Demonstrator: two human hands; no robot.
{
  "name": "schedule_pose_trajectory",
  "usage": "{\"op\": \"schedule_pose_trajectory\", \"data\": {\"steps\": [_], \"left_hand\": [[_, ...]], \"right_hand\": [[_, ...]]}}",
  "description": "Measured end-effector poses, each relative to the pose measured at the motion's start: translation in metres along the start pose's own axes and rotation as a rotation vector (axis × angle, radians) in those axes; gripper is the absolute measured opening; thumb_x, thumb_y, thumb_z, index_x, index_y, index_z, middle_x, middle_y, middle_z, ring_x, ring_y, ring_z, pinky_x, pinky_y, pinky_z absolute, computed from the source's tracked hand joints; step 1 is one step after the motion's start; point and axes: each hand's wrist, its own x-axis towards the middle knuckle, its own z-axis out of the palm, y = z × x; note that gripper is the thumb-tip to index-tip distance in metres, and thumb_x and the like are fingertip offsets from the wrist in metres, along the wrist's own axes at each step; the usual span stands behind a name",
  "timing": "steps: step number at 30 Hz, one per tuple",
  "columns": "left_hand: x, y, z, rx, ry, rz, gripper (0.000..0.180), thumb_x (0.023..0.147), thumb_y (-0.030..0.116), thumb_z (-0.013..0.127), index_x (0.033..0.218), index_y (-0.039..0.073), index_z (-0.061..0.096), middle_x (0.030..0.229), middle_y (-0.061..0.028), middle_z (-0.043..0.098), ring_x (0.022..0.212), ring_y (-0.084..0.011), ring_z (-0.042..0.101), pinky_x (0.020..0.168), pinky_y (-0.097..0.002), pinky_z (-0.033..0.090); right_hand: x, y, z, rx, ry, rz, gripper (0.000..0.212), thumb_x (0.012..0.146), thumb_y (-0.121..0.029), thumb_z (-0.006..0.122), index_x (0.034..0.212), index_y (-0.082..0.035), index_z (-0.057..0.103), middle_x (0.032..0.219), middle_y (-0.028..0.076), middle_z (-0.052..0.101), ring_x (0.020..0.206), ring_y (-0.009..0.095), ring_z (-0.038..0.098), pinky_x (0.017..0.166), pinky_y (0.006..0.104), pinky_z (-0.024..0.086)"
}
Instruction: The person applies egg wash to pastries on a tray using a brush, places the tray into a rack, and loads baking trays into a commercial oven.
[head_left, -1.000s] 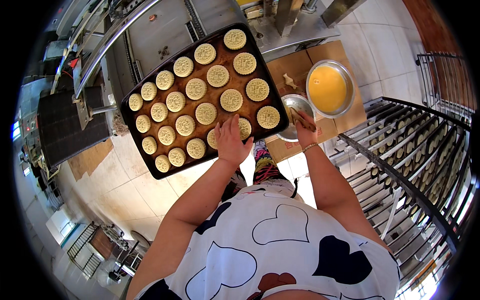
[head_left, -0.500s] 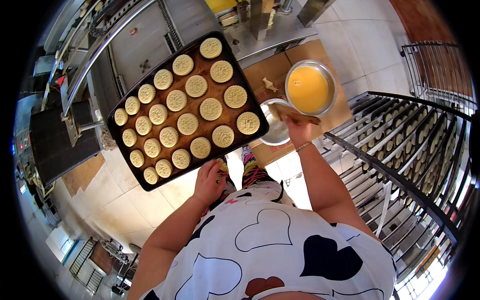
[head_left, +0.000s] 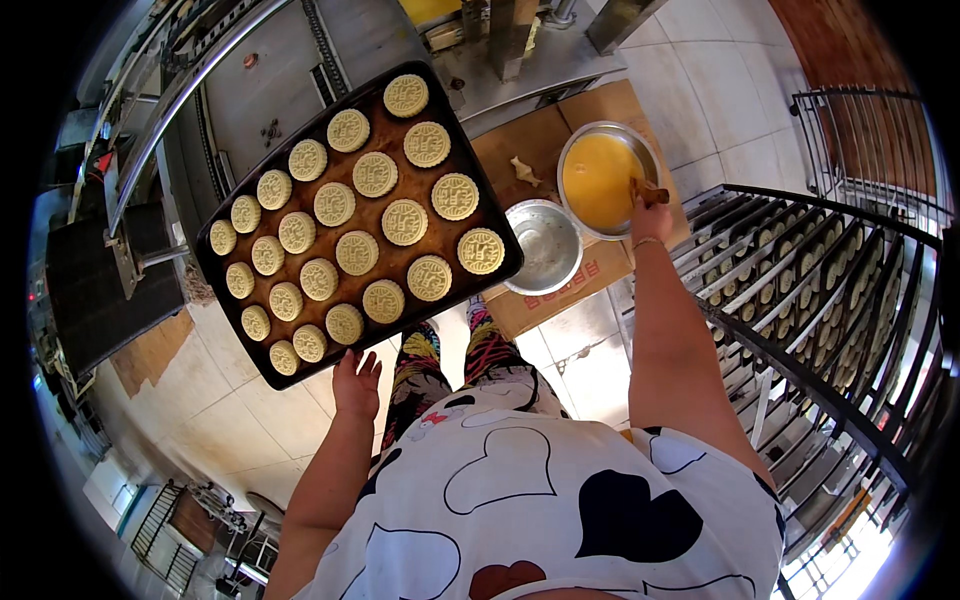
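My right hand (head_left: 652,218) grips a brown wooden brush (head_left: 649,191) at the rim of a metal bowl (head_left: 570,215) of yellow liquid (head_left: 598,180) that looks like beaten egg. The brush's lower end is hidden. My left hand (head_left: 357,385), palm up with fingers apart, is by the near edge of a dark baking tray (head_left: 268,362); whether it touches the tray I cannot tell. Round pastries (head_left: 357,252) with stamped patterns lie in rows on the tray. A second metal bowl (head_left: 545,245), with a little cloudy residue, sits beside the egg bowl.
Both bowls stand on cardboard (head_left: 510,310), where a small pale scrap of dough (head_left: 524,171) lies. A black rack (head_left: 800,330) loaded with trays of pastries is close on my right. Metal machinery (head_left: 270,80) lies beyond the tray, and tiled floor (head_left: 230,400) shows below.
My right hand has carried the brush from above the second bowl rightward to the egg bowl. My left hand has shifted left and turned palm up. The pastries look the same.
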Motion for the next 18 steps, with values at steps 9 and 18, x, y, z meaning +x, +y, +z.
{"op": "schedule_pose_trajectory", "data": {"steps": [9,18], "left_hand": [[0.022,0.013,-0.019,-0.171,-0.013,-0.031,0.014,0.088,0.011,0.051,0.101,0.004,0.051,0.099,-0.0082,0.055,0.096,-0.0265,0.054,0.085,-0.0395,0.049],[0.019,0.014,-0.022,-0.185,-0.027,-0.051,0.029,0.084,-0.004,0.052,0.103,0.006,0.032,0.095,-0.0132,0.056,0.075,-0.0264,0.062,0.061,-0.0346,0.056]], "right_hand": [[-0.047,-0.033,-0.005,0.962,-0.014,0.367,0.032,0.083,-0.004,0.058,0.114,-0.001,0.054,0.089,0.013,0.063,0.066,0.021,0.064,0.048,0.0216,0.052],[-0.087,-0.016,-0.027,0.045,-0.389,-0.153,0.051,0.081,-0.005,0.059,0.129,-0.006,0.044,0.103,0.009,0.062,0.076,0.019,0.065,0.057,0.0259,0.053]]}}
